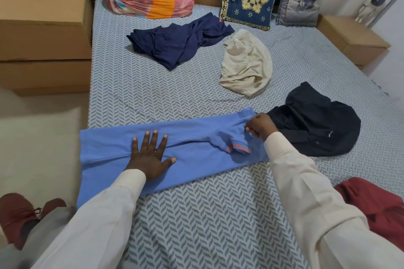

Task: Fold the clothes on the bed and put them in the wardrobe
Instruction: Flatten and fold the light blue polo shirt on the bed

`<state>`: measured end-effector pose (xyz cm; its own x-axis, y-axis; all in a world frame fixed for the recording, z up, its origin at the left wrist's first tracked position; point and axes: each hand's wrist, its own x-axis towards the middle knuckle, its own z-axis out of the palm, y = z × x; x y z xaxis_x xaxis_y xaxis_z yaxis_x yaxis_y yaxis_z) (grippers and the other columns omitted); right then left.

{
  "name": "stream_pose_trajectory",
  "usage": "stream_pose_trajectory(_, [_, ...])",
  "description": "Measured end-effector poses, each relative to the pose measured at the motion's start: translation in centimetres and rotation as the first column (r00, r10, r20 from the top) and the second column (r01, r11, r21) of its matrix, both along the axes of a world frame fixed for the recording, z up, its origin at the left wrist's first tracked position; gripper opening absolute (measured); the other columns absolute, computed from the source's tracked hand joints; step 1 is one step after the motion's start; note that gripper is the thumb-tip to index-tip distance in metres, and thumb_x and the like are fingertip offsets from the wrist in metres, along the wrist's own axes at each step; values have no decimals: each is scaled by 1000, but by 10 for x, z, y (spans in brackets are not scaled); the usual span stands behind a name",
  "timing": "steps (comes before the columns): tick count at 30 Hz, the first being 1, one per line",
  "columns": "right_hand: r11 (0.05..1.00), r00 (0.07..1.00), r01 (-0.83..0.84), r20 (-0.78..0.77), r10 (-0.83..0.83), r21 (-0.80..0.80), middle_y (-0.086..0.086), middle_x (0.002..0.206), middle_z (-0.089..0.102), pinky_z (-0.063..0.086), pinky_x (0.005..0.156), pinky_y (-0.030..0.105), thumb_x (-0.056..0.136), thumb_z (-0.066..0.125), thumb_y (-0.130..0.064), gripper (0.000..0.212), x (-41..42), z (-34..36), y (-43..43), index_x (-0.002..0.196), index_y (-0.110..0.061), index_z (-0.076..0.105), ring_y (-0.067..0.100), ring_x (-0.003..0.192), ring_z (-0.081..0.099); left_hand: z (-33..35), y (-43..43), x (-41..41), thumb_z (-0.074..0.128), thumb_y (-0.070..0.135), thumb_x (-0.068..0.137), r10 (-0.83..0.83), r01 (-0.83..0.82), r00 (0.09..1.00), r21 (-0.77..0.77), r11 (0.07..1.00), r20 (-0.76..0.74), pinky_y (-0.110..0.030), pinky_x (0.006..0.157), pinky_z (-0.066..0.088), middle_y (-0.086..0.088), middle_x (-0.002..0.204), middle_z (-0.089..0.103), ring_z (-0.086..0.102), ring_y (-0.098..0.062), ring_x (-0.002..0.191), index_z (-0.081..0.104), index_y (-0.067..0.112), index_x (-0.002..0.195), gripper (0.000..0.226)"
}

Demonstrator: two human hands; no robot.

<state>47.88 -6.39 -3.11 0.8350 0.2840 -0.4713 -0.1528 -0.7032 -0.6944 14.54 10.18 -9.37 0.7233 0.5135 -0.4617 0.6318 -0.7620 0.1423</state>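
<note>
In the head view, your left hand [150, 157] presses flat, fingers spread, on the blue shirt [105, 150] folded lengthwise across the bed [196, 214]. Your right hand [259, 126] pinches its collar end, beside a black garment [317, 124].

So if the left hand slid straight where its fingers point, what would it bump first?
Beyond the blue shirt, the left hand crosses bare sheet, then probably reaches the crumpled navy garment.
</note>
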Motion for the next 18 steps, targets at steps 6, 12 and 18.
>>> stream_pose_trajectory(6, [998,960,-61,272,60,-7,11,80,65,58,55,35,68,68,-12,27,-7,7,-4,83,-22,48,27,63,68,-3,0,-1,3,79,83,-1,1,1000,7,1000,2,-54,109,-25,1,150,-41,-34,-24,142,-31,31,145,85])
stream_pose_trajectory(12, [473,472,-821,86,877,-319,-3,62,60,38,52,19,81,68,-8,23,-75,30,-9,68,-23,58,6,53,51,-3,0,-1,10,77,89,-1,1,1000,-6,1000,-4,-56,113,-21,0,153,-38,-34,-24,142,-29,32,147,83])
stream_pose_trajectory(18, [494,293,-524,398,870,-694,-8,72,45,16,47,26,81,58,-27,13,-86,-7,-15,74,-23,49,20,67,51,-1,-1,-1,13,74,90,-1,1,1000,-6,1000,-9,-56,113,-20,-1,154,-37,-34,-24,142,-26,31,149,83])
